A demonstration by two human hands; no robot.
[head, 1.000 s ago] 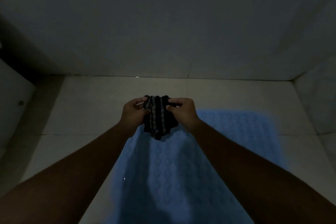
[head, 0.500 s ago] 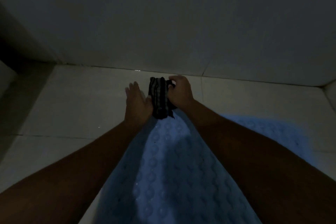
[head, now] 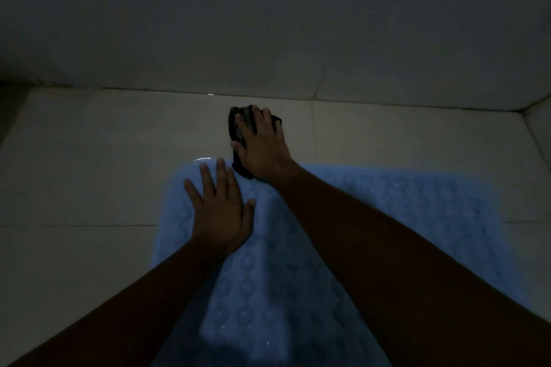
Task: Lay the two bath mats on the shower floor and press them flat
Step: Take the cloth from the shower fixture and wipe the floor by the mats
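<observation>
— Where is the blue mat lying?
— It lies spread on the pale tiled floor, with its bumpy side up. Its far edge is near the back wall but does not touch it; a strip of bare tile is between them.

— And the hands?
— The left hand rests flat on the far left corner of the blue mat, with the fingers straight and spread, holding nothing. The right hand lies on top of a dark striped bundle and presses it down with extended fingers, the thumb at the bundle's left side.

— Where is this bundle exactly?
— It is crumpled on the tile just beyond the mat's far edge, and its near end touches or overlaps that edge. Whether it is the second mat, I cannot tell; the light is very dim.

— Does something block the view?
— Yes. The right forearm crosses the middle of the blue mat and the left forearm covers its near left part. The right hand hides most of the bundle.

— What else is around?
— A grout line runs from the wall toward the mat, just right of the bundle. A side wall closes the corner on the right.
</observation>
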